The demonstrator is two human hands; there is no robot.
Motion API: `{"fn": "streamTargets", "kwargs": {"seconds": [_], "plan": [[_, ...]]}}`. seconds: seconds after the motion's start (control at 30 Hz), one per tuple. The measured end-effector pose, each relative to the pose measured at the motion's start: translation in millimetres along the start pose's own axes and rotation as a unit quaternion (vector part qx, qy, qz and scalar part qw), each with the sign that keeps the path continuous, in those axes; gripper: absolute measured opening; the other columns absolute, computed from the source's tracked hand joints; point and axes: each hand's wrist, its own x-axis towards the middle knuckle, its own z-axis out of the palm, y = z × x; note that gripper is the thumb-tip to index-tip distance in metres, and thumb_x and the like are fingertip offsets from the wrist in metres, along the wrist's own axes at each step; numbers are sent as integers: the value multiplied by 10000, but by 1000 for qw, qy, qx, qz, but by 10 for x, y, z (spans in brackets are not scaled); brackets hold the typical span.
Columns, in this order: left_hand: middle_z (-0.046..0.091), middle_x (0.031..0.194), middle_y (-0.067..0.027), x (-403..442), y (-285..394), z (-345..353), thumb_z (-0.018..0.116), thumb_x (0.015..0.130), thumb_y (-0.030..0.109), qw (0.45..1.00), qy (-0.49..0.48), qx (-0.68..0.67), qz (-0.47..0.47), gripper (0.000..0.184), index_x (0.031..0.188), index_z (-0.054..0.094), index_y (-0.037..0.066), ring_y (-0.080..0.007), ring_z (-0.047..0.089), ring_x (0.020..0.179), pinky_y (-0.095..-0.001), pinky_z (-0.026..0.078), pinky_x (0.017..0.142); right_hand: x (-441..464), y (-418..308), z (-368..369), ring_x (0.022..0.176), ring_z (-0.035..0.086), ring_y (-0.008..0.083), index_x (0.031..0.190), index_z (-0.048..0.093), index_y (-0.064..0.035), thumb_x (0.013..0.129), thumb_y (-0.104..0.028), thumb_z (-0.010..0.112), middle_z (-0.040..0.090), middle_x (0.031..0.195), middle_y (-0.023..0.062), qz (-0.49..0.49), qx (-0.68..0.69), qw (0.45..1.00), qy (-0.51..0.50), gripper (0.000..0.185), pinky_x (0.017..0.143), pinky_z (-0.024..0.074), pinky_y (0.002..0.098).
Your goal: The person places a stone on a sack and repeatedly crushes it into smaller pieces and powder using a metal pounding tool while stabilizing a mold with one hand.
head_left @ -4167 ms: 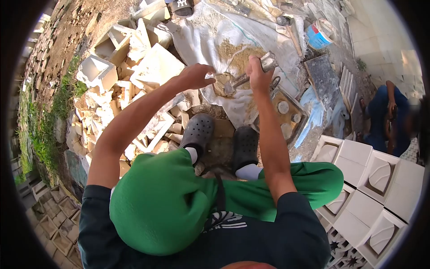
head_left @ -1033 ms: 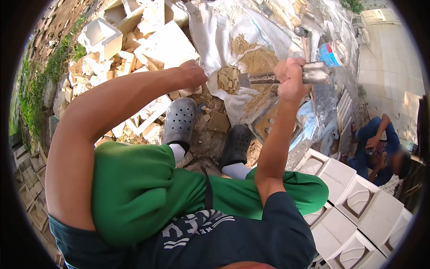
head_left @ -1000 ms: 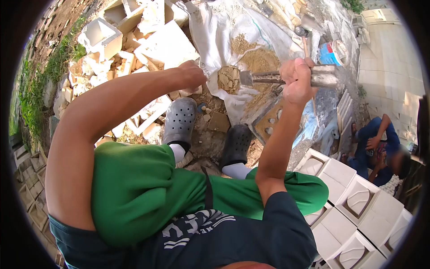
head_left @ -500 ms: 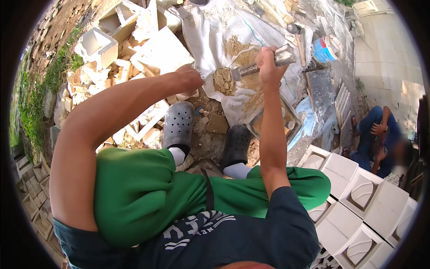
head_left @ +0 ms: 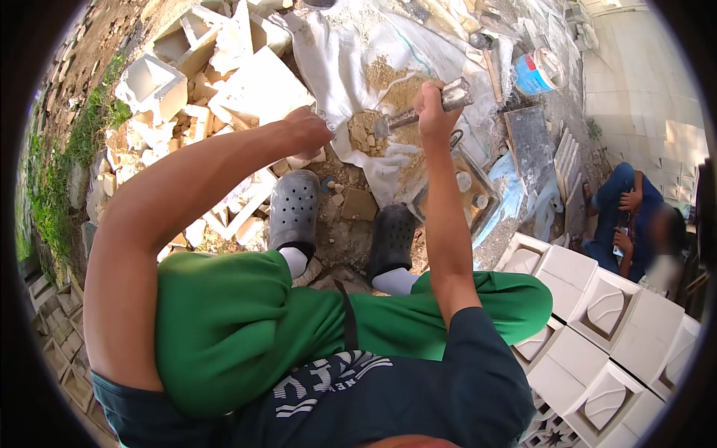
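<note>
My right hand (head_left: 433,112) grips a long grey tool (head_left: 455,95), its thick crusted end to the right. The tool's thinner end points left over a clump of broken tan material (head_left: 364,133). That clump lies on a white woven sack (head_left: 328,67). My left hand (head_left: 308,132) is closed in front of the sack's left edge, near a pale slab (head_left: 265,86). What its fingers hold, if anything, I cannot make out.
Pale rubble and a broken hollow block (head_left: 153,86) lie left. To the right are a blue-and-white bucket (head_left: 532,75), a dark board (head_left: 530,142) and a framed tray (head_left: 482,187). Pale patterned blocks (head_left: 575,276) stand lower right; another person (head_left: 624,216) sits beyond.
The view has shifted slightly, so the sack, bucket and rubble appear a little further left. My right hand still holds the tool, and my left hand stays closed. The seated person's hands have moved.
</note>
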Motion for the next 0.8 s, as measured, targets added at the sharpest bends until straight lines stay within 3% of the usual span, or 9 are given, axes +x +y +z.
{"fn": "streamTargets", "kwargs": {"seconds": [0.17, 0.23, 0.37, 0.43, 0.57, 0.7, 0.8], "plan": [[653, 803, -93, -35, -70, 104, 591, 830, 249, 999, 50, -21, 6, 227, 977, 621, 79, -261, 640, 854, -402, 462, 801, 126, -1073, 265, 417, 334, 65, 672, 447, -55, 806, 15, 557, 401, 512, -12, -27, 82, 996, 20, 188, 402, 264, 250], [654, 813, -94, -39, -86, 108, 594, 829, 252, 1000, -4, -14, 1, 225, 967, 620, 76, -258, 640, 861, -402, 462, 804, 175, -1278, 281, 418, 330, 67, 674, 447, -56, 802, 21, 556, 403, 518, -10, -34, 99, 994, 16, 185, 404, 262, 250], [658, 831, -90, -6, -115, 77, 604, 826, 263, 1000, -12, -9, -10, 227, 958, 619, 78, -254, 640, 872, -397, 460, 809, 149, -764, 198, 423, 339, 64, 677, 445, -69, 802, 24, 551, 414, 533, -16, -36, 96, 995, 10, 189, 402, 261, 255], [660, 845, -84, -13, -90, 15, 611, 824, 273, 1000, 22, -8, -8, 238, 971, 626, 86, -257, 641, 870, -399, 461, 809, 39, 348, -42, 427, 357, 57, 678, 447, -76, 805, 19, 555, 421, 538, -26, -9, 33, 999, 27, 192, 401, 274, 253], [661, 849, -87, 13, 14, 1, 614, 823, 276, 1000, 12, -5, 1, 248, 988, 632, 93, -263, 643, 861, -407, 459, 815, 19, 148, 0, 429, 372, 50, 679, 452, -81, 806, 12, 565, 431, 543, -33, 19, 65, 997, 39, 194, 402, 291, 245], [658, 841, -96, 32, -43, -5, 589, 841, 276, 1000, -5, -9, -3, 250, 1003, 629, 90, -267, 641, 857, -414, 455, 821, 178, -515, 201, 391, 298, 81, 620, 378, -90, 815, 3, 517, 355, 502, -12, 28, 51, 998, 9, 256, 391, 243, 269], [658, 826, -95, 29, -86, 55, 582, 846, 270, 1000, 9, -14, 4, 253, 1015, 618, 85, -269, 641, 852, -420, 457, 810, 209, -1029, 302, 431, 364, 63, 717, 451, -53, 804, 24, 558, 427, 555, -6, -14, 106, 994, -19, 158, 403, 289, 260]]}}
